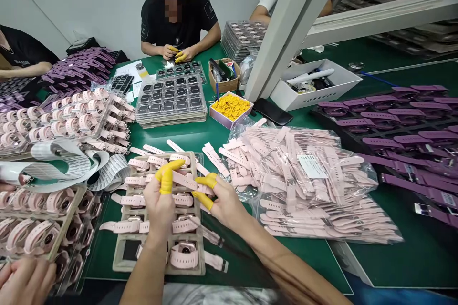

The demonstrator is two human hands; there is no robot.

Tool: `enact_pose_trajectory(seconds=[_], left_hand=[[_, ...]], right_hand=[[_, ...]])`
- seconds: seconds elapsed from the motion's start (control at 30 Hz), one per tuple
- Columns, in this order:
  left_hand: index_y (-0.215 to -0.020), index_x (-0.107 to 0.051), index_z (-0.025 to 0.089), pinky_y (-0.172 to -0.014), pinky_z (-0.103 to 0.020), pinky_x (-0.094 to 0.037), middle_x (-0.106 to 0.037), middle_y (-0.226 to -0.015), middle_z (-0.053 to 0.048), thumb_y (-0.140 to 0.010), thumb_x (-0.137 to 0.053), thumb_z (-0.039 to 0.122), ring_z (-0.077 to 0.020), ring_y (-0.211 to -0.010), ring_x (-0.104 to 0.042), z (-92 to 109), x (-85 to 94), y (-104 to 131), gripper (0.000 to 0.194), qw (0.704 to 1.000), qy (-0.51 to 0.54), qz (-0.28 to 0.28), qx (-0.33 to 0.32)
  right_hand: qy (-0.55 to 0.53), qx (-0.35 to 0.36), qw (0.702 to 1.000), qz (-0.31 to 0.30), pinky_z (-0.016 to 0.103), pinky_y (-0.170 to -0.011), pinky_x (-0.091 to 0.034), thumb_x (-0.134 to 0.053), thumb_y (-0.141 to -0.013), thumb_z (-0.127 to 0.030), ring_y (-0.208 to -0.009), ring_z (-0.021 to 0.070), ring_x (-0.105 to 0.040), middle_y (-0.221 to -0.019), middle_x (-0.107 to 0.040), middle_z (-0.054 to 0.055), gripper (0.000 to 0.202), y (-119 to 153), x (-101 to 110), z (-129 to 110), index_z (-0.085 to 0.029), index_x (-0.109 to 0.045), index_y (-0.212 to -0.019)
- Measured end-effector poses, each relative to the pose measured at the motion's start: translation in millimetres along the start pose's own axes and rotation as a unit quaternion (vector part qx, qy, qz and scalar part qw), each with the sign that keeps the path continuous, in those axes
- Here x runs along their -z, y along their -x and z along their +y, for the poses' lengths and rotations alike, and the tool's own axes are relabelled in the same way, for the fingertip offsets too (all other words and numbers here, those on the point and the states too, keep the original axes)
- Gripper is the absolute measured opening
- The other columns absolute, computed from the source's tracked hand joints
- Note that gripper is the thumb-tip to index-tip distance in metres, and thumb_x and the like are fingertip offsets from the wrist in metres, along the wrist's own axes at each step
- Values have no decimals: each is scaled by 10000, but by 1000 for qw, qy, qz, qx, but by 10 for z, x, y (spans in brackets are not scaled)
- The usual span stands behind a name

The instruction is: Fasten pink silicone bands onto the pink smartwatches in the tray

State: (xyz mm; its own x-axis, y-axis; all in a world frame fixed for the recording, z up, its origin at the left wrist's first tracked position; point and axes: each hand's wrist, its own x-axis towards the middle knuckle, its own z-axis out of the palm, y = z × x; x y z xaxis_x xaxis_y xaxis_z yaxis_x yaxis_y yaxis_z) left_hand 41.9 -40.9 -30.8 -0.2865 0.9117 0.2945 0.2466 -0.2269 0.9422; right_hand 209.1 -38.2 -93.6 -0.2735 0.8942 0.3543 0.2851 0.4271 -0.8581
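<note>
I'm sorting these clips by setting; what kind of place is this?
Probably a watch assembly or packing workshop: bagged pink straps, stacked trays of watch faces, and a box of yellow finger covers.

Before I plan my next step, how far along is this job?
Looks done: several pale-pink silicone-strapped watches in the beige plastic tray. In hand: a pale-pink strap, pinched by the right hand, its other end at the left hand. Apparently left: the heap of clear-bagged pale-pink straps. The hands hide some tray slots.
</note>
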Motion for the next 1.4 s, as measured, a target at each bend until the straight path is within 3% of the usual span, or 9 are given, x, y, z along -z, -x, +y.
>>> enact_pose_trajectory(seconds=[0.13, 0.4, 0.7, 0.93, 1.03, 1.13, 1.23, 1.33, 1.4], left_hand=[[-1025, -786, 155, -855, -311, -638, -807, -986, -82, -987, -636, 456, -230, -987, -765, -59, 26, -25, 338, 990, 104, 58, 74], [-1103, -746, 284, -676, -417, -696, -801, -1023, -44, -1014, -556, 466, -270, -911, -768, -79, 44, -12, 278, 989, 90, 10, 117], [-1069, -761, 163, -554, -262, -639, -798, -936, -90, -939, -678, 515, -208, -745, -774, -48, -17, 5, 385, 975, 156, -7, 155], [-1067, -760, 146, -612, -289, -653, -795, -935, -98, -929, -676, 539, -209, -747, -774, -54, -23, 1, 424, 974, 154, -10, 167], [-1172, -730, 144, -752, -357, -666, -789, -1012, -129, -964, -619, 534, -247, -885, -777, -51, 12, 9, 457, 976, 150, -69, 141], [-1310, -680, 167, -1000, -447, -596, -750, -1187, -158, -938, -657, 472, -294, -1125, -716, -5, 27, 25, 482, 972, 77, -212, 68], [-1355, -664, 210, -1009, -417, -581, -738, -1181, -134, -943, -633, 293, -261, -1101, -700, 59, -9, 53, 421, 948, -39, -316, 13], [-1349, -670, 217, -937, -374, -600, -729, -1168, -115, -982, -549, 238, -230, -1037, -702, 85, -46, 83, 387, 949, -50, -310, -9], [-1354, -664, 228, -978, -377, -581, -702, -1243, -106, -974, -587, 257, -238, -1108, -682, 77, -41, 93, 389, 962, -32, -272, 5]], right_hand=[[-7, 19, 1000, 15, 412, -773, -609, -652, -977, -253, -925, 261, -690, -1056, -708, 95, 307, 14, -8, -24, -264, -639, -1284], [-15, 89, 994, 60, 353, -671, -587, -668, -976, -247, -815, 223, -682, -981, -708, 71, 283, 40, -18, 5, -276, -610, -1252], [-34, 111, 991, 74, 368, -699, -644, -711, -966, -293, -838, 218, -734, -962, -742, 69, 186, 57, -42, 15, -288, -695, -1152], [-64, 118, 988, 78, 354, -712, -654, -732, -946, -246, -836, 214, -751, -970, -758, 66, 203, 51, -30, 20, -312, -753, -1137], [-82, 107, 987, 83, 354, -716, -646, -730, -947, -243, -843, 216, -746, -950, -758, 66, 187, 30, -7, 9, -299, -765, -1122], [-146, 50, 983, 96, 364, -710, -631, -717, -958, -304, -824, 217, -729, -913, -755, 53, 121, 14, -2, 3, -286, -766, -1067], [-250, -33, 963, 99, 322, -590, -608, -723, -947, -401, -663, 176, -690, -888, -731, 38, 143, 3, -15, 4, -264, -734, -988], [-323, -102, 932, 128, 304, -517, -601, -745, -910, -497, -561, 154, -666, -883, -714, 19, 271, -8, -8, 26, -268, -648, -1017], [-328, -114, 926, 146, 335, -615, -639, -752, -891, -542, -692, 195, -728, -944, -729, 24, 383, -15, 21, 52, -299, -595, -1140]])
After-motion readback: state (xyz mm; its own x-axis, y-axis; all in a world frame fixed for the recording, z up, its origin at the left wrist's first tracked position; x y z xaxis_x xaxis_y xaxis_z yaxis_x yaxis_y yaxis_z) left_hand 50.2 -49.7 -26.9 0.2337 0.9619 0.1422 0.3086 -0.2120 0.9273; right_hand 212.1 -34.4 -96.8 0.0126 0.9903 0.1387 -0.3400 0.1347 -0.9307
